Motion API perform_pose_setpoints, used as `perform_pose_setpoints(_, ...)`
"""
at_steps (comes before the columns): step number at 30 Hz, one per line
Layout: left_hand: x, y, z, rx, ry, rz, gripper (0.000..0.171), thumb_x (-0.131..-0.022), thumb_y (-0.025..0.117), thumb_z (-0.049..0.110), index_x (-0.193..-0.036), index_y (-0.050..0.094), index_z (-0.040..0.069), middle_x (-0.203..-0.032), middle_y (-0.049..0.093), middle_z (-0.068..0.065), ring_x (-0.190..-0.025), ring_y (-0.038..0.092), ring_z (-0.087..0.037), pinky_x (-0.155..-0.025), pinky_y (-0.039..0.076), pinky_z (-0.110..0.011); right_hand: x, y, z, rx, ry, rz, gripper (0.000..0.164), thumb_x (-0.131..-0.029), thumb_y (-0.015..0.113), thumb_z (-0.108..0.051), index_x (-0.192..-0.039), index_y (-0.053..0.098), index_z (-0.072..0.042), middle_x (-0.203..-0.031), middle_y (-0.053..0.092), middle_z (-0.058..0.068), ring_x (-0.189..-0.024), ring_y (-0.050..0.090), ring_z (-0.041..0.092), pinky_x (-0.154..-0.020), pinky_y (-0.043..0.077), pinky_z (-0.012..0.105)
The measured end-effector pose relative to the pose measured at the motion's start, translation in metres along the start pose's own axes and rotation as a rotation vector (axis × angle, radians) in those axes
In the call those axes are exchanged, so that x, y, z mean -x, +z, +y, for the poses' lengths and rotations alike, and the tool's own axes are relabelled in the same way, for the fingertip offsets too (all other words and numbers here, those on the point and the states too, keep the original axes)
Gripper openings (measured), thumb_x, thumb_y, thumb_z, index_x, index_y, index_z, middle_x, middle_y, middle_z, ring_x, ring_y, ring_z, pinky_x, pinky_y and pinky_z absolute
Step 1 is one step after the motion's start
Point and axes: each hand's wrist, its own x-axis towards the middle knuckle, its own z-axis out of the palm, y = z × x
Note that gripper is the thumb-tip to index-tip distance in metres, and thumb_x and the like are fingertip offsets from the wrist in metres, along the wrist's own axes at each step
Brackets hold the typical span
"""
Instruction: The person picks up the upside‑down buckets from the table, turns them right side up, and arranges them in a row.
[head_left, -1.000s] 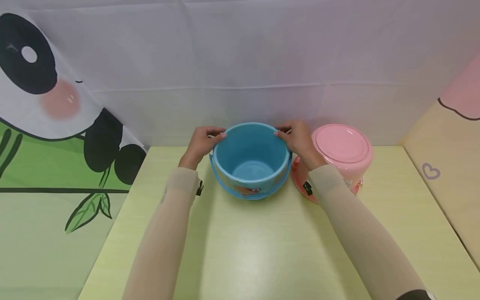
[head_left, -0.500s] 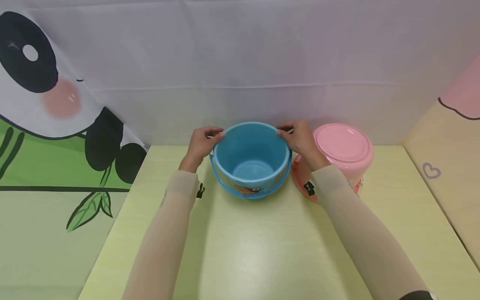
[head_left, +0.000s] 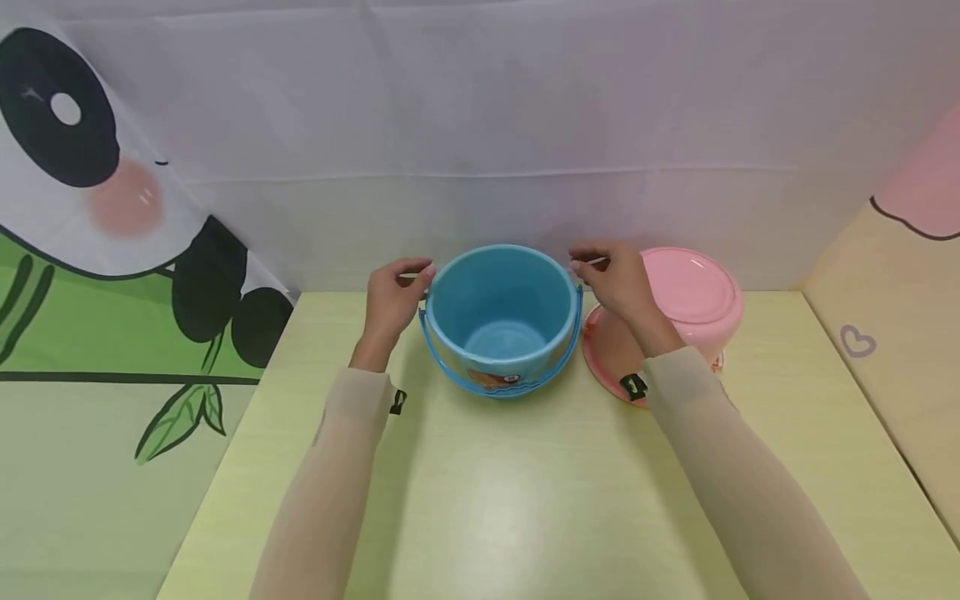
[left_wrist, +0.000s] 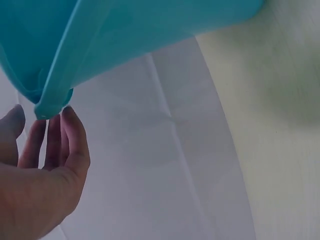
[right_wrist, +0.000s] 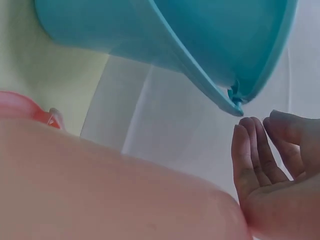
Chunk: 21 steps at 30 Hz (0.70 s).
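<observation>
A blue bucket [head_left: 502,317] stands upright on the table, its mouth up and its blue handle [head_left: 450,375] hanging down across the front. Just left of its rim is my left hand [head_left: 390,304], fingers loosely bent and holding nothing; in the left wrist view the fingertips [left_wrist: 67,111] come right up to the handle joint. My right hand [head_left: 618,279] is off the rim on the other side, relaxed, with a small gap to the bucket in the right wrist view. Beside that hand a pink bucket [head_left: 693,287] rests upside down, partly hidden by the hand and wrist.
The pale yellow table [head_left: 480,492] ends at a white cloth backdrop [head_left: 480,125] close behind both buckets. A cartoon-printed cloth [head_left: 97,333] borders the left side, and a beige printed panel [head_left: 885,333] borders the right. The pink bucket's wide rim [head_left: 600,367] spreads near the blue bucket.
Both hands have let go of the blue bucket's rim and moved apart, the left hand leftward and the right hand rightward. The bucket stays where it was.
</observation>
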Motion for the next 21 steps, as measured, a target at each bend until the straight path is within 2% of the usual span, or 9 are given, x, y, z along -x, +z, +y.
perform_pose_setpoints(3, 0.007, -0.003, 0.002, 0.018, 0.028, 0.050, 0.034, -0.105, 0.069, 0.022, -0.131, 0.071, 0.000, -0.131, 0.071, -0.016, -0.109, 0.072, -0.032, -0.091, 0.062, -0.043, 0.007, -0.006, 0.001, -0.025, -0.003, 0.022, 0.026, -0.104, 0.066, -0.005, -0.128, 0.073, 0.003, -0.125, 0.074, 0.021, -0.104, 0.074, 0.037, -0.072, 0.051, 0.010)
perform_pose_setpoints(7, 0.016, -0.008, 0.006, 0.025, 0.043, 0.109, 0.032, -0.105, 0.070, 0.023, -0.129, 0.073, 0.003, -0.132, 0.071, -0.014, -0.105, 0.073, -0.033, -0.091, 0.062, -0.045, 0.016, -0.017, -0.001, -0.054, -0.038, 0.054, 0.025, -0.102, 0.067, -0.003, -0.125, 0.075, 0.003, -0.122, 0.075, 0.022, -0.104, 0.073, 0.037, -0.075, 0.050, 0.009)
perform_pose_setpoints(14, 0.033, -0.009, 0.015, 0.091, 0.071, 0.148, 0.032, -0.105, 0.069, 0.023, -0.129, 0.073, 0.002, -0.127, 0.072, -0.014, -0.100, 0.072, -0.020, -0.086, 0.062, -0.028, 0.034, -0.035, -0.004, -0.094, -0.093, 0.084, 0.025, -0.102, 0.067, -0.001, -0.125, 0.074, 0.004, -0.120, 0.075, 0.022, -0.106, 0.073, 0.037, -0.083, 0.051, 0.009)
perform_pose_setpoints(15, 0.036, -0.008, 0.015, 0.105, 0.083, 0.150, 0.032, -0.105, 0.070, 0.022, -0.129, 0.073, 0.001, -0.126, 0.072, -0.015, -0.101, 0.072, -0.022, -0.084, 0.062, -0.025, 0.037, -0.037, -0.003, -0.093, -0.094, 0.086, 0.025, -0.102, 0.067, -0.002, -0.125, 0.074, 0.003, -0.120, 0.075, 0.022, -0.105, 0.073, 0.033, -0.083, 0.051, 0.009)
perform_pose_setpoints(18, 0.043, -0.005, 0.018, 0.156, 0.125, 0.153, 0.032, -0.104, 0.071, 0.019, -0.127, 0.073, -0.002, -0.123, 0.073, -0.018, -0.097, 0.072, -0.015, -0.081, 0.061, -0.020, 0.047, -0.042, -0.001, -0.095, -0.092, 0.090, 0.025, -0.102, 0.068, -0.004, -0.126, 0.074, 0.004, -0.121, 0.075, 0.021, -0.100, 0.072, 0.014, -0.084, 0.051, 0.008)
perform_pose_setpoints(21, 0.052, -0.001, 0.023, 0.214, 0.165, 0.144, 0.029, -0.102, 0.073, 0.014, -0.124, 0.073, -0.005, -0.122, 0.072, -0.020, -0.096, 0.072, -0.010, -0.082, 0.061, -0.020, 0.056, -0.048, 0.002, -0.099, -0.085, 0.099, 0.026, -0.102, 0.068, -0.005, -0.126, 0.073, 0.004, -0.121, 0.075, 0.022, -0.094, 0.066, -0.002, -0.085, 0.051, 0.008)
